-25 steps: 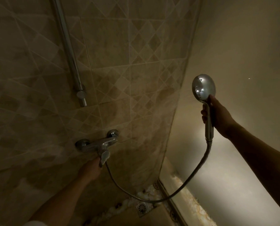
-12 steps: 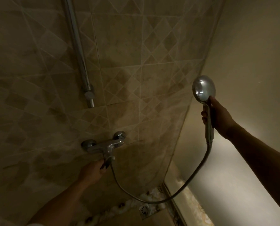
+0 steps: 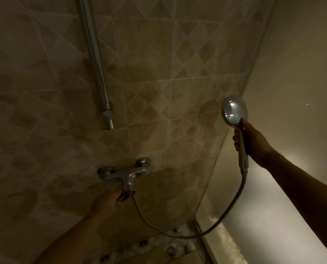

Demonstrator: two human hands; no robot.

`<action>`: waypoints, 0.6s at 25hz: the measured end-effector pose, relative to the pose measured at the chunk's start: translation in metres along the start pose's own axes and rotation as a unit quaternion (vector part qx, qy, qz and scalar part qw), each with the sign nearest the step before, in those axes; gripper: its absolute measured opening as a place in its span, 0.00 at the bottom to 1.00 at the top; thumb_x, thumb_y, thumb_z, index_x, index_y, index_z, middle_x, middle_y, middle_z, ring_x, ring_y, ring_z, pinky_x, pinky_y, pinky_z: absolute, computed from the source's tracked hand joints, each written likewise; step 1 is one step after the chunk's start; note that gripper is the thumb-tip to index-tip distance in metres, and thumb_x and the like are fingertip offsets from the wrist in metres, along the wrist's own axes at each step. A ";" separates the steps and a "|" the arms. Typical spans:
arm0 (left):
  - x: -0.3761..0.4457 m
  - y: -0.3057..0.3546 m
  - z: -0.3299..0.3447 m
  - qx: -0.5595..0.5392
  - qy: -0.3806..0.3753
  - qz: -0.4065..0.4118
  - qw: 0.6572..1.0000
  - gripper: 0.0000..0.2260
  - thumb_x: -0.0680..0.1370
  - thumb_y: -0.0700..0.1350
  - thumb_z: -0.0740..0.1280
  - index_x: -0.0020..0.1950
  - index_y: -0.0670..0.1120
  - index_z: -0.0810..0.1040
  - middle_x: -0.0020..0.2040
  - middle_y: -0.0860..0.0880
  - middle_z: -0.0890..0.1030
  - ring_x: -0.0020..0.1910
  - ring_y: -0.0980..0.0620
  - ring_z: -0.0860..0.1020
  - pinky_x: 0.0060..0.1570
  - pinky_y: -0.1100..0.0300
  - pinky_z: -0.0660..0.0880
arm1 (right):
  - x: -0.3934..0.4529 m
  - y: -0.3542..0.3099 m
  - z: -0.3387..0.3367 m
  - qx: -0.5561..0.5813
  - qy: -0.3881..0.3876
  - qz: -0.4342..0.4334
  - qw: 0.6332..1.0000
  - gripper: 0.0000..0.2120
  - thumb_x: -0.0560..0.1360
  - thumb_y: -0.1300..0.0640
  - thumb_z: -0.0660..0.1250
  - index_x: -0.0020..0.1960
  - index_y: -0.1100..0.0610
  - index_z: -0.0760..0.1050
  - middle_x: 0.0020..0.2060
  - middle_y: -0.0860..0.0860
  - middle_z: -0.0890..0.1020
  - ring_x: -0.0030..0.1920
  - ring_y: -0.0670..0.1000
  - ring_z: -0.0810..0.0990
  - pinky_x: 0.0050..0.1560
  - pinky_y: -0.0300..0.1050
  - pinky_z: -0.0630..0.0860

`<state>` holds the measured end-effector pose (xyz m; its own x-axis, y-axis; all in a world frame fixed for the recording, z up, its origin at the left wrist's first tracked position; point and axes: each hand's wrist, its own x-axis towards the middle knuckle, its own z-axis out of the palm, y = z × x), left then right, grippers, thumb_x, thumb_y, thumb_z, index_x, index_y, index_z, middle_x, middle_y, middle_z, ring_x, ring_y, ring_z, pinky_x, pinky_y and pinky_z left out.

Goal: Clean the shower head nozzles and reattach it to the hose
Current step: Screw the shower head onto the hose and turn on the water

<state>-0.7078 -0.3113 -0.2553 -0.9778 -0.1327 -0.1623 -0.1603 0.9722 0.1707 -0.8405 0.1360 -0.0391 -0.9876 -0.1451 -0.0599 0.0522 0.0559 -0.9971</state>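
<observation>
Two tiled walls are meeting in a corner ahead of us, and the patterned tile wall point(image 3: 149, 60) is carrying everything else. A chrome riser rail point(image 3: 96, 61) is running down it from twelve o'clock and ending just above the mixer tap point(image 3: 123, 173), which is sitting near the centre of our view.

From the tap's underside the flexible hose point(image 3: 212, 228) is sagging toward six o'clock, above the floor drain point(image 3: 170, 251), then climbing to three o'clock, where it is already meeting the handle of the shower head point(image 3: 234, 109).

We are holding that shower head upright, its long axis running roughly twelve to six, chrome back toward us, so we cannot see the nozzles.

Our right hand point(image 3: 254, 141) is wrapping its fingers round the handle just under the round head. Our left hand point(image 3: 106, 203), at seven o'clock from the tap, is curling its fingers onto the tap lever point(image 3: 128, 194).

We are judging that the head is rejoined and that the coming move turns on the lever: the left hand is the nearer one, already touching it, while the head is lying well apart at three o'clock, facing away.
</observation>
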 end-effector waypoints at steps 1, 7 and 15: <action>0.001 -0.001 0.002 -0.018 -0.001 -0.001 1.000 0.19 0.74 0.47 0.65 0.65 0.57 0.71 0.57 0.49 0.81 0.54 0.47 0.80 0.51 0.54 0.77 | 0.001 0.000 0.002 0.005 -0.004 0.001 1.000 0.20 0.79 0.38 0.57 0.49 0.55 0.74 0.32 0.51 0.73 0.33 0.51 0.70 0.40 0.47 0.70; -0.004 -0.007 -0.022 -0.087 -0.017 -0.012 0.996 0.04 0.72 0.52 0.70 0.44 0.60 0.77 0.48 0.53 0.83 0.49 0.53 0.81 0.48 0.59 0.76 | 0.012 -0.009 0.012 -0.014 -0.015 -0.030 0.999 0.24 0.71 0.36 0.68 0.54 0.55 0.72 0.33 0.51 0.74 0.32 0.50 0.73 0.39 0.49 0.71; -0.009 0.052 -0.120 -0.169 0.072 0.053 0.982 0.08 0.70 0.55 0.70 0.35 0.53 0.75 0.35 0.54 0.80 0.37 0.56 0.79 0.43 0.52 0.79 | 0.040 -0.033 0.065 -0.157 -0.079 -0.130 0.976 0.16 0.79 0.52 0.66 0.61 0.54 0.63 0.39 0.56 0.76 0.31 0.51 0.76 0.26 0.42 0.71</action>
<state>-0.7230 -0.2830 -0.1281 -0.9965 -0.0829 0.0090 -0.0676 0.8662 0.4951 -0.8721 0.0641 -0.0118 -0.9252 -0.3432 0.1620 -0.2693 0.2930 -0.9174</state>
